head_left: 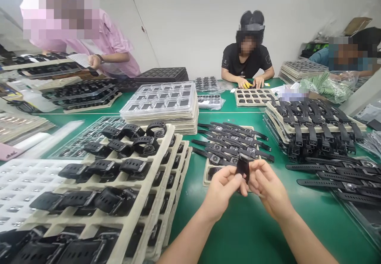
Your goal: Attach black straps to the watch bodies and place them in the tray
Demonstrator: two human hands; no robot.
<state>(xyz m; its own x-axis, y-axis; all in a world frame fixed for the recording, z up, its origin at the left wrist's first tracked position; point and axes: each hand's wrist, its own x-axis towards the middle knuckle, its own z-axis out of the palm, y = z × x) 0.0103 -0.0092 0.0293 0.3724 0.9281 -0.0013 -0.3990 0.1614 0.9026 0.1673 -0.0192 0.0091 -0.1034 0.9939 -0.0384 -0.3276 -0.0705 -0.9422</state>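
Between my hands, above the near end of a tray, is a black smartwatch (243,168) with a dark glossy face; my fingers cover its lower part. My left hand (224,188) is closed on it, thumb and fingers pinching the left side. On the other side, the curled fingers of my right hand (270,185) press at its right edge. Just beyond lie several black watches with straps laid out flat (230,139), in rows across a beige tray (206,176). One more watch (212,171) sits in a compartment of that tray, beside my left hand.
Stacked beige trays of strapped watches (159,172) rise at left, near my left forearm. Behind stands a stack topped by a clear tray (160,97). More watches lie at right (351,176), below another loaded stack (315,121). Co-workers sit and stand around the green table (235,232).
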